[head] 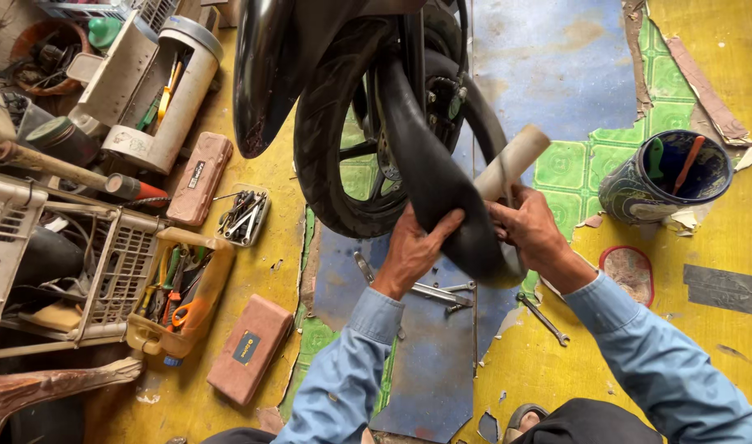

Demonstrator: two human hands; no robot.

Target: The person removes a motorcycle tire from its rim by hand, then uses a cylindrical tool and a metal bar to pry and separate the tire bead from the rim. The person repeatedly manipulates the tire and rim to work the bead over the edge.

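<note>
- Head view: one black inner tube hangs from the motorcycle wheel, gripped low down by both hands.
- Left hand is clamped around the tube; right hand pinches it and holds one beige cylinder.
- Several wrenches lie on the floor beneath.
- Two reddish tool cases lie left; one bucket stands right.

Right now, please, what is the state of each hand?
Left hand: closed, gripping the black inner tube.
Right hand: closed on the same tube, holding a pale cylinder against it.
</note>
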